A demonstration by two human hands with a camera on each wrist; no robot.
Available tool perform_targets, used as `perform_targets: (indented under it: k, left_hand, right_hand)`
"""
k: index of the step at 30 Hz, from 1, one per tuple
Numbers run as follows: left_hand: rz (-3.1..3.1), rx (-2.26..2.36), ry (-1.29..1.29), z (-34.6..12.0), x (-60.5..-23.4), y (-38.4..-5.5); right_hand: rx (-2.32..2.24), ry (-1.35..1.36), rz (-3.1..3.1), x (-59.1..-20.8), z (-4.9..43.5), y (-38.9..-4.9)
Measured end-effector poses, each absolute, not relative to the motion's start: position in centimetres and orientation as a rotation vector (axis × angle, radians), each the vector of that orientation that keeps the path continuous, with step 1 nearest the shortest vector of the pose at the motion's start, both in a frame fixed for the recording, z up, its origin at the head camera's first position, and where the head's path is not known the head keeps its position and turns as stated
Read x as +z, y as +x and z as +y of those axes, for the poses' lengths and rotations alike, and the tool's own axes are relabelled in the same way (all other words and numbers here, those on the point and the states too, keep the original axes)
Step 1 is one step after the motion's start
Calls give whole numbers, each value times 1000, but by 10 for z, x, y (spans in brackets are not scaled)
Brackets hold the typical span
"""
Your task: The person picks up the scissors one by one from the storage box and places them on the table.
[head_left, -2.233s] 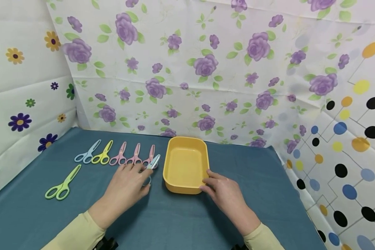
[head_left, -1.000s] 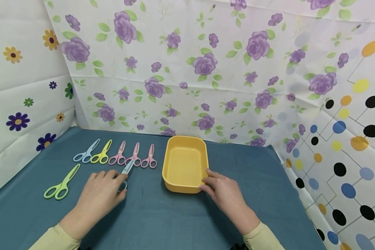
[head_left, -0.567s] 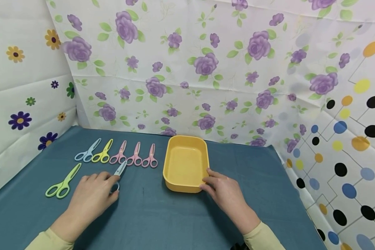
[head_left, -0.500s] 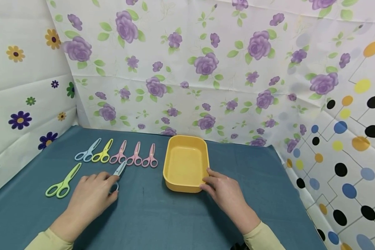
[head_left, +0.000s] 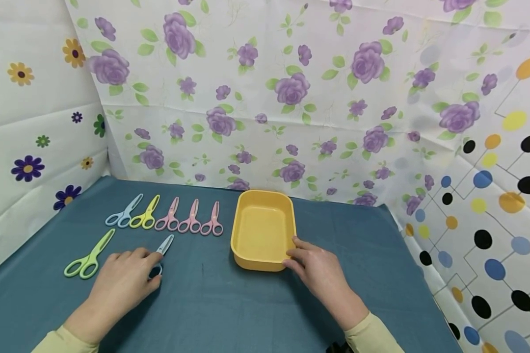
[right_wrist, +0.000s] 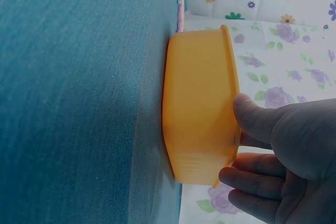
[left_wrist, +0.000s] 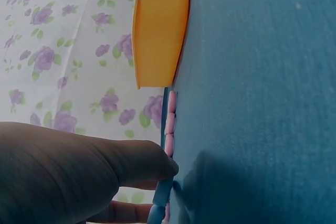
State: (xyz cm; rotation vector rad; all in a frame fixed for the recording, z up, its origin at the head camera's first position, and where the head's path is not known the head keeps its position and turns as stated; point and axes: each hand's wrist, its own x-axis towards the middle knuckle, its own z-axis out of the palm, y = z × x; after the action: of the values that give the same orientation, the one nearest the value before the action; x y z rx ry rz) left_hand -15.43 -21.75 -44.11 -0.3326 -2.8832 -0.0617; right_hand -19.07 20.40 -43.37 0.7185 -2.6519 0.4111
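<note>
My left hand (head_left: 121, 282) pinches light-blue scissors (head_left: 165, 244) by the handle end, in front of the row of scissors. The blade points away to the upper right, and the fingers partly hide the handle loops. In the left wrist view, the thumb presses the blue handle (left_wrist: 163, 191) close to the cloth. My right hand (head_left: 320, 269) grips the near right corner of a yellow plastic box (head_left: 258, 264), thumb and fingers at its rim. In the head view, nothing lies inside the box.
Behind the left hand, a row holds blue scissors (head_left: 124, 212), yellow scissors (head_left: 145, 213) and three pink scissors (head_left: 168, 214). Green scissors (head_left: 88, 257) lie to the left. A blue cloth (head_left: 229, 314) covers the table, with patterned sheets (head_left: 256, 78) around it.
My left hand has moved left and nearer with the light-blue scissors, from beside the box to in front of the row. The right hand and box have stayed put.
</note>
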Motion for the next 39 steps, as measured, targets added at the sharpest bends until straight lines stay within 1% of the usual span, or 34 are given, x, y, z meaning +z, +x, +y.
perform_targets:
  k: [14, 25, 39]
  left_hand:
    - [-2977, -31, -299, -222, -448, -151]
    - [-2939, 57, -325, -215, -451, -130]
    - [-2992, 72, -359, -222, -453, -132]
  right_hand:
    - [400, 714, -2651, -434, 203, -190]
    - [398, 706, -2668, -433, 201, -190]
    - [388, 702, -2668, -433, 201, -190]
